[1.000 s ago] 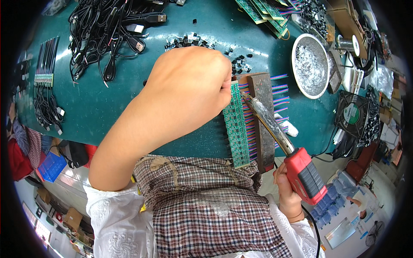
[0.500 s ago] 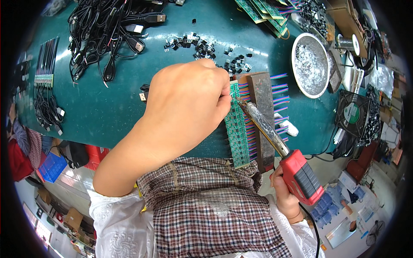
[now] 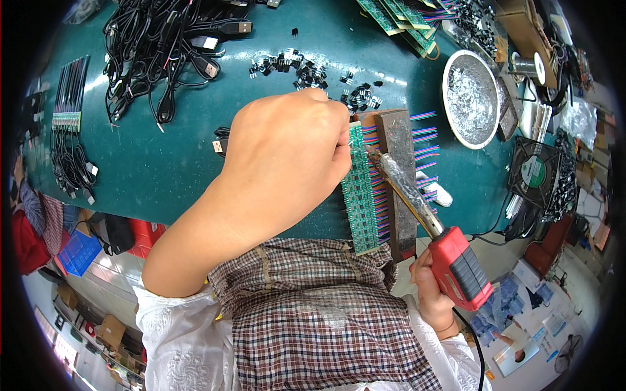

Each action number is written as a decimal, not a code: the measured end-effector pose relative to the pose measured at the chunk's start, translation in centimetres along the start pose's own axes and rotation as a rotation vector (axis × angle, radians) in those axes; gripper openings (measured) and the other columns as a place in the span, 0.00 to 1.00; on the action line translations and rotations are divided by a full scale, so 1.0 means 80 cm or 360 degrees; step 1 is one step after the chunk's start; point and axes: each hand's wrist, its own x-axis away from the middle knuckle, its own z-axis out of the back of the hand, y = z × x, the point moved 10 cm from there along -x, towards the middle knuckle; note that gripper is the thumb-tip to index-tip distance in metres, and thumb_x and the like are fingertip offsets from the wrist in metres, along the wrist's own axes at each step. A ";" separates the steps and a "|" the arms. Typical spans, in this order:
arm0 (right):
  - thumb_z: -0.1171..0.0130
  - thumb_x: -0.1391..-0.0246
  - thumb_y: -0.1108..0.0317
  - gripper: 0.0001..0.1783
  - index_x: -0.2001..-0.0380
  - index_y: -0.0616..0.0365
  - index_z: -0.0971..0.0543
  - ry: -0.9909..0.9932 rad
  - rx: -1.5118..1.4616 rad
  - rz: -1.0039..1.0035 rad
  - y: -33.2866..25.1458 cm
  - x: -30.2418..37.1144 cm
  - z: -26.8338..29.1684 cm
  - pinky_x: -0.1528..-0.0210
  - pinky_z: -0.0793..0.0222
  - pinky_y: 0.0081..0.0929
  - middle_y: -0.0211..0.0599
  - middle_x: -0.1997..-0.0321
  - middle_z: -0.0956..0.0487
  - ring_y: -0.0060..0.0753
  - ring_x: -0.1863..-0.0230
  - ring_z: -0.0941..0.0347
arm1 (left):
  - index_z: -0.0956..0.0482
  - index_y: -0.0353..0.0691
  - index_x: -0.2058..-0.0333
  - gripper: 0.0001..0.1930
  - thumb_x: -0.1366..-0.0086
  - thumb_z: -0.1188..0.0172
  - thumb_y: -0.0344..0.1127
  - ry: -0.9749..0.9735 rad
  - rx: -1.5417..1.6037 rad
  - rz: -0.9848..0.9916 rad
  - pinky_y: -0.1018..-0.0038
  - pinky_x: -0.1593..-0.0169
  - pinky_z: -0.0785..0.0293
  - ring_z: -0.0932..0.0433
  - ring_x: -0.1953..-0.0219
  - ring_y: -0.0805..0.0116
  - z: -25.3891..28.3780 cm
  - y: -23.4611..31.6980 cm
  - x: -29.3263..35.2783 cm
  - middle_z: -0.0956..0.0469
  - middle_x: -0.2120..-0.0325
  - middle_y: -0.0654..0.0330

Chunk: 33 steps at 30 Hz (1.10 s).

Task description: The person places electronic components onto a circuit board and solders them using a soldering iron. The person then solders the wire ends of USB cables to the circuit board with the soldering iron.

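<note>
A worker in a checked apron (image 3: 326,326) and white sleeves sits at a green-topped workbench (image 3: 163,179), both hands close around a long green circuit-board panel (image 3: 362,202) that lies near the bench's front edge. The left hand (image 3: 287,143) bends over the panel's upper left edge, back upward and thumb drawn in toward the index finger; its fingertips are hidden, and whether they grip anything one cannot tell. The right hand (image 3: 430,287), to the right of the panel and nearer the worker, closes around the red-and-black handle of a soldering iron (image 3: 462,268), whose metal barrel slants toward the panel's upper right edge; the tip sits right by that edge, though contact cannot be made out. Just right of the panel, a dark, heavy bar (image 3: 396,176) lies across multicoloured wires (image 3: 426,139), their ends fanning out on its far side. Beyond the panel, small black components with metal legs (image 3: 306,72) lie scattered, and more green circuit boards (image 3: 398,19) are piled up. To its right stand a round bowl (image 3: 445,98) streaked with silvery residue, a wire spool (image 3: 525,68) and a black fan (image 3: 531,171). Well to its left, black USB cables (image 3: 147,52) spread in a tangled heap, with a second, narrower board strip (image 3: 66,121) farther out, black leads attached
</note>
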 end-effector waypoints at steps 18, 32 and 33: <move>0.35 0.42 0.70 0.13 0.60 0.61 0.28 0.0287 -0.0514 -0.0036 -0.006 0.001 0.004 0.76 0.38 0.25 0.33 0.73 0.30 0.22 0.79 0.38 | 0.16 0.43 0.63 0.09 0.37 0.28 0.38 0.0085 -0.0211 0.0139 0.66 0.67 0.20 0.18 0.71 0.60 0.022 0.019 0.046 0.21 0.69 0.61; 0.36 0.39 0.69 0.12 0.61 0.62 0.29 0.0263 -0.0637 0.0037 -0.023 -0.004 0.007 0.78 0.39 0.23 0.33 0.73 0.31 0.19 0.81 0.40 | 0.22 0.33 0.45 0.21 0.38 0.38 0.18 0.0633 0.0464 0.0775 0.82 0.60 0.26 0.25 0.66 0.80 0.120 -0.137 0.121 0.20 0.62 0.63; 0.36 0.39 0.69 0.12 0.61 0.62 0.28 0.0280 -0.0662 0.0036 -0.022 -0.005 0.007 0.78 0.39 0.24 0.33 0.73 0.31 0.20 0.81 0.40 | 0.22 0.33 0.45 0.21 0.38 0.38 0.18 0.0641 0.0460 0.0777 0.82 0.60 0.26 0.25 0.66 0.80 0.123 -0.133 0.127 0.20 0.62 0.63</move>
